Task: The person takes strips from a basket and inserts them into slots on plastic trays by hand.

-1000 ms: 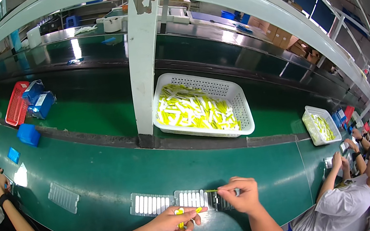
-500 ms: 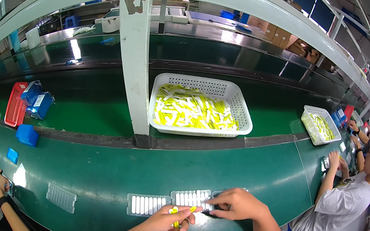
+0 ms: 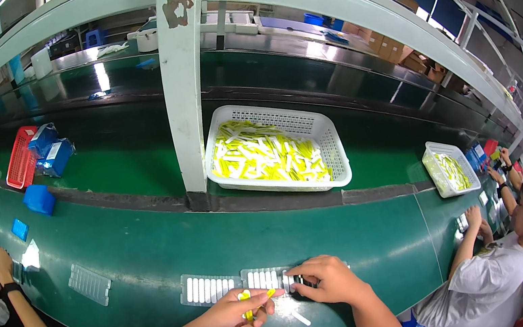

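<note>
My left hand is closed around a few small yellow-and-white plastic sticks, one poking out past its fingertips. My right hand reaches over the right end of a clear blister tray. Its thumb and forefinger are apart, their tips beside the white sticks lying in a row there; part of the tray is hidden under the fingers. To the left, another clear tray also holds a row of white sticks. One loose white stick lies on the green table below my right hand.
A large white basket of yellow-and-white sticks stands behind the table edge, right of a white post. An unfilled clear tray lies left. Blue packs, a red basket and a smaller basket stand farther off. Co-workers sit on both sides.
A loose white stick now lies on the table below my right hand, where none showed before. My right hand has shifted slightly up and its fingers have spread; the left has barely moved.
</note>
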`<state>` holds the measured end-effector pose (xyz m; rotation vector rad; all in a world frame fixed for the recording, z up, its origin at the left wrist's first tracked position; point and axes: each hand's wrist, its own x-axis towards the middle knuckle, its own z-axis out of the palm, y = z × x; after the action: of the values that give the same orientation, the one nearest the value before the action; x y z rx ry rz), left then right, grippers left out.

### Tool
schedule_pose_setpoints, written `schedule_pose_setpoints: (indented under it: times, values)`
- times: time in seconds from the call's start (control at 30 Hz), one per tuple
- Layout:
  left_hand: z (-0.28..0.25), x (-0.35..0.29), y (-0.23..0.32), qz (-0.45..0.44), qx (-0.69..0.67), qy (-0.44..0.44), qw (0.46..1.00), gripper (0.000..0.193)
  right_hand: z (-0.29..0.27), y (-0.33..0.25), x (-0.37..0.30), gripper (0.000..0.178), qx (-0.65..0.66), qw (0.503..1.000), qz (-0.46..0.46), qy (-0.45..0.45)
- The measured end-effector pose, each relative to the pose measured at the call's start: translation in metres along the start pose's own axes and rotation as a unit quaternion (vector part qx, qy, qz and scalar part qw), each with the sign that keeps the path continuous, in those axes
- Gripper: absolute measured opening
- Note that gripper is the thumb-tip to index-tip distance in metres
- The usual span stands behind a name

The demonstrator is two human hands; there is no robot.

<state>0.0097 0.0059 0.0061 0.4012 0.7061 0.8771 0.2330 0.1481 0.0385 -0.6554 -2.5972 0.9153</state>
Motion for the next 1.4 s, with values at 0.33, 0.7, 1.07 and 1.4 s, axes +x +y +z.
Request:
schedule_pose_setpoints:
  times: [0.33, 0.7, 1.07, 1.4]
  values:
    - [-0.001, -0.002, 0.006, 0.020, -0.007, 0.036, 0.999, 0.040, 0.005, -0.031, -0.043, 0.026, -0.133, 0.954, 0.128, -0.236]
    - [0.007, -0.013, 0.021, 0.215, 0.144, 0.168, 0.951, 0.031, 0.045, -0.031, -0.065, 0.012, -0.209, 0.977, -0.003, 0.053]
    - [0.023, -0.063, -0.007, 0.188, 0.439, 0.292, 0.829, 0.024, 0.041, -0.008, -0.027, 0.013, -0.177, 0.969, -0.087, 0.149]
    - [-0.021, -0.097, -0.062, 0.249, 0.299, 0.396, 0.832, 0.020, 0.046, -0.011, -0.028, 0.020, -0.181, 0.980, -0.047, 0.070]
